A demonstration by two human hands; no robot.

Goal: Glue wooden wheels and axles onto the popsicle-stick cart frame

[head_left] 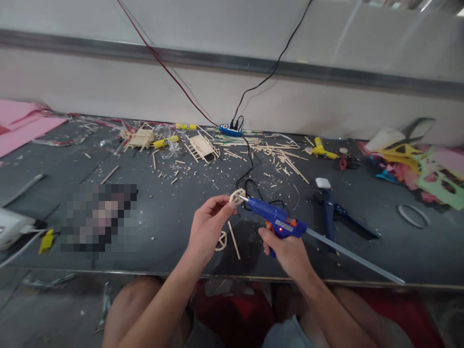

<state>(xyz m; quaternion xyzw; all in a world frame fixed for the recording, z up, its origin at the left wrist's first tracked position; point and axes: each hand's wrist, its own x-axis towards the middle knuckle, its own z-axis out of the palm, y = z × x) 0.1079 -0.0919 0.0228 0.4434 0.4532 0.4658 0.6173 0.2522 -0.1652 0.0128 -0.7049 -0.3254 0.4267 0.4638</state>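
Both forearms reach forward over the table edge [108, 268]; the left hand [206, 227] pinches with fingertips raised, the right hand [286, 249] curled in a grip, wrists bent inward

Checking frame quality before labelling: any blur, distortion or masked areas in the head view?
Head view: wide-angle bend, wall rail bows. Left hand with small wooden wheel and right hand on blue glue gun are fairly sharp; pink sheets at the left edge smear. A pixelated block masks part of the table. Lighting soft, shadows faint.
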